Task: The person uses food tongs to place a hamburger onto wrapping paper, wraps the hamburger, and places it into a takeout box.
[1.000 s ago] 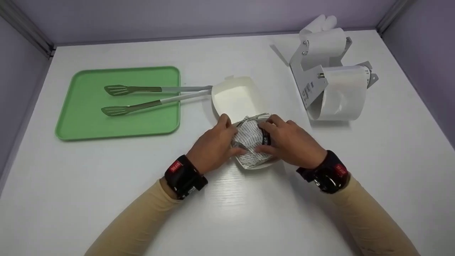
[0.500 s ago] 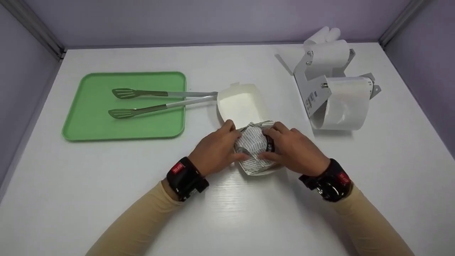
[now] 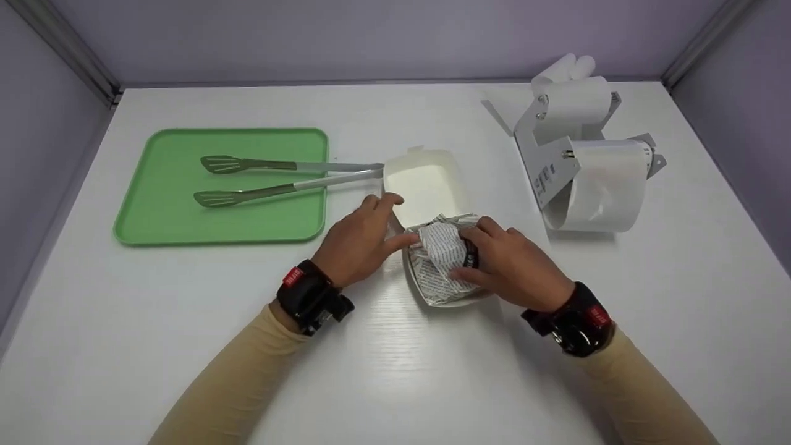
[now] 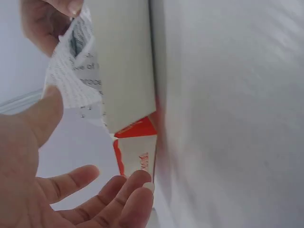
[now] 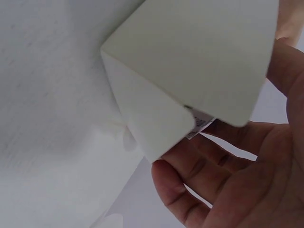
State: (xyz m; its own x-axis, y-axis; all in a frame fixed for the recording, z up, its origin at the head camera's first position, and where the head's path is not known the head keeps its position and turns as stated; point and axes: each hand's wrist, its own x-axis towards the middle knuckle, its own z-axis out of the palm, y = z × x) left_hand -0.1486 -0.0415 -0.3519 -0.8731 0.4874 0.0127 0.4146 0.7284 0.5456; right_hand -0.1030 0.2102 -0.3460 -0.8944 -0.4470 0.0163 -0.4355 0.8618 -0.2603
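An unlatched white paper clamshell food box [image 3: 426,188] stands on the table, its lid folded back. In its near half lies a bundle wrapped in printed newspaper-style paper [image 3: 442,244], with a dark lettered band on its right side. My right hand [image 3: 519,262] holds the bundle's right side between thumb and fingers; in the right wrist view some fingers [image 5: 173,187] lie against the outside of the box wall. My left hand [image 3: 355,244] is at the box's left, fingers spread and thumb at the paper's edge. Red printing shows on the box [image 4: 137,128] in the left wrist view.
On the left lies a green tray [image 3: 160,216], with long metal tongs [image 3: 278,165] resting across it, jaws spread, their handle end by the box lid. A grey dispenser stand with white label rolls [image 3: 602,185] stands at the back right. Walls enclose the white table [image 3: 383,371].
My left hand has let go of the bundle's left side, moved left and spread its fingers. A fold of the paper now stands up on the bundle. The right hand keeps its hold.
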